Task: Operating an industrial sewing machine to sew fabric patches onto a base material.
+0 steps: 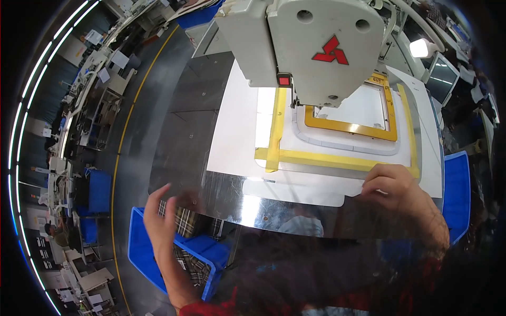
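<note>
My right hand (392,189) is at the near right edge of a flat white template (337,181) with yellow tape strips (327,159) along its sides. Its fingers are curled together, and whatever may lie between them is hidden. A gold rectangular frame (348,129) rests on the template, under the pale head of a sewing machine (324,47). Off to the left, my left hand (159,218) is raised with thumb and finger apart and nothing in it. It hovers by the table's front left edge, over a blue bin (138,253) holding plaid cloth (195,268).
A shiny dark metal tabletop (184,137) extends left of the template. Another blue bin (456,195) stands at the right, below a small screen (443,76) and a lit lamp (420,48). Beyond a yellow floor line (122,131), workbenches run along the left.
</note>
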Tool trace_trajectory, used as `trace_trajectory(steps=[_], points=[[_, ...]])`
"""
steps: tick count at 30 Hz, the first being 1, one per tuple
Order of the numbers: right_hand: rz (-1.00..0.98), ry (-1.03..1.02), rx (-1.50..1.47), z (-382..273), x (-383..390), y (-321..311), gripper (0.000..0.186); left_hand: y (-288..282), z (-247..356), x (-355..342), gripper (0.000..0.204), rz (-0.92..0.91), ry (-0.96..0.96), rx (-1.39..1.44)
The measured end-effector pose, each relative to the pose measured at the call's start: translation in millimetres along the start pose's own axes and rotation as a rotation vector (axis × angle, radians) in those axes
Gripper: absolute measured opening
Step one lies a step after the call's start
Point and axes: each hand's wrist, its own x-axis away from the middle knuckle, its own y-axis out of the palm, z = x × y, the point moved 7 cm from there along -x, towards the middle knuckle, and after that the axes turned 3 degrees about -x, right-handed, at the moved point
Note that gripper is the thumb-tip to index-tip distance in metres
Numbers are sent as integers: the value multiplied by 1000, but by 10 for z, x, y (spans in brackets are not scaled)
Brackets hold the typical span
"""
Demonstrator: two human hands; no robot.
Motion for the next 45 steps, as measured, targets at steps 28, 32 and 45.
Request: trace_trajectory(steps=[28, 32, 45], points=[[50, 408, -79, 812, -470, 180, 28, 2166, 2069, -887, 18, -462, 583, 444], [25, 504, -80, 975, -535, 84, 31, 2336, 1932, -923, 24, -875, 318, 799], [150, 535, 37, 1332, -815, -80, 33, 1886, 2162, -471, 26, -429, 855, -143]])
